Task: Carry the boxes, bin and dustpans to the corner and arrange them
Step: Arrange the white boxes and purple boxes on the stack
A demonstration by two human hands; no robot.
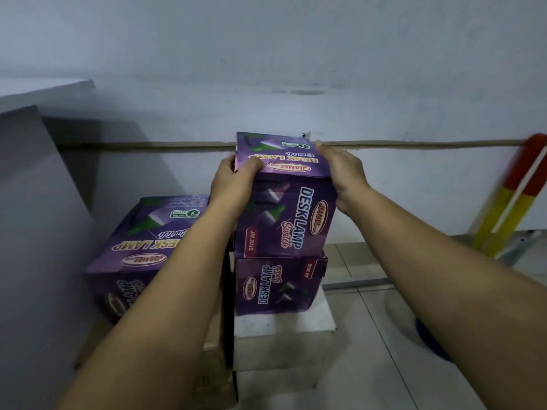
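- 2 bare forearms reach in from the lower edge, no sleeves showing.
- Left hand [233,184] and right hand [344,173] wear no gloves, rings or watch.

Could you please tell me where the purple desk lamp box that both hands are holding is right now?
In the head view the held box is centre frame, atop another purple box, between the left hand and right hand, near the wall.

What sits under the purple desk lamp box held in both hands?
The held purple desk lamp box rests on a second purple desk lamp box, which stands on a white box. What lies beneath that is not visible.
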